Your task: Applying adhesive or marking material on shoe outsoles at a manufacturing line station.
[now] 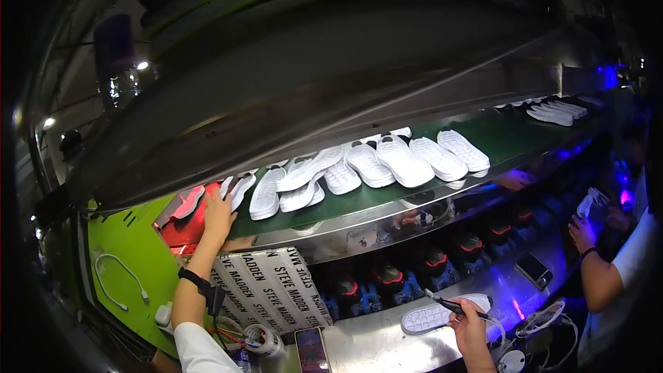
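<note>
My left hand point(219, 215) reaches to the left end of a green conveyor belt point(359, 202), under red light. Its fingers stretch over a white shoe sole point(226, 185), seemingly touching it; the fingertips are partly hidden. Another white sole point(242, 190) lies just right of that hand, and a red-lit sole point(188, 202) to its left. In my right hand point(471, 335) is a thin brush point(452, 306) with a dark handle, gripped between the fingers. Below its tip, a white sole point(427, 318) lies tread side up on the metal counter point(387, 349).
Several white soles point(404, 162) lie along the belt under a dark hood point(311, 76). Dark shoes with red trim point(387, 274) stand in a row below. A printed board point(269, 287), phone point(312, 351), dark device point(534, 271) and cables point(545, 321) are nearby. A co-worker's hand point(582, 233) is at right.
</note>
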{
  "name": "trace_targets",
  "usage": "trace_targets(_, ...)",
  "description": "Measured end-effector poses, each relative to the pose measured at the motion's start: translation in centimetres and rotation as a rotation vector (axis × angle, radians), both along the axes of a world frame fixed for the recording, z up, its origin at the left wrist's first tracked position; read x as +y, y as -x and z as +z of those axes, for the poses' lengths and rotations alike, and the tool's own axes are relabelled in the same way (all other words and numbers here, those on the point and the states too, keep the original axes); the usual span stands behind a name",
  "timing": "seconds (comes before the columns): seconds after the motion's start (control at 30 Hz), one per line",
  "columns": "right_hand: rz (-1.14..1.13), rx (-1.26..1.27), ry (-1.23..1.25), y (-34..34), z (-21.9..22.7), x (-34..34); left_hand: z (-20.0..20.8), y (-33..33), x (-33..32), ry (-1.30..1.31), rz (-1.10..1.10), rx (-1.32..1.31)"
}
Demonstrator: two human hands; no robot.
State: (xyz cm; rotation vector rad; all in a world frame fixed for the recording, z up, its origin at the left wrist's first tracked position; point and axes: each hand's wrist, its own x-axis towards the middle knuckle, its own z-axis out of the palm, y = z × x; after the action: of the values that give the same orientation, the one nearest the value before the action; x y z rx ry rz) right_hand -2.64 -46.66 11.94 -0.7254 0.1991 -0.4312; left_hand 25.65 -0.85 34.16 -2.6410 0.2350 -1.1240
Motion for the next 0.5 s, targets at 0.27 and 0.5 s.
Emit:
trace_targets(0.27, 0.132, 0.107, -0.034, -2.0, -2.4, -0.9, 5.0, 7.1, -10.0, 0.117, -0.396, -0.397)
trace_targets(0.5, 0.132, 0.063, -0.006, -1.0, -1.7, -1.5, 6.7, 6.5, -36.3, 0.432, -1.120, -0.023)
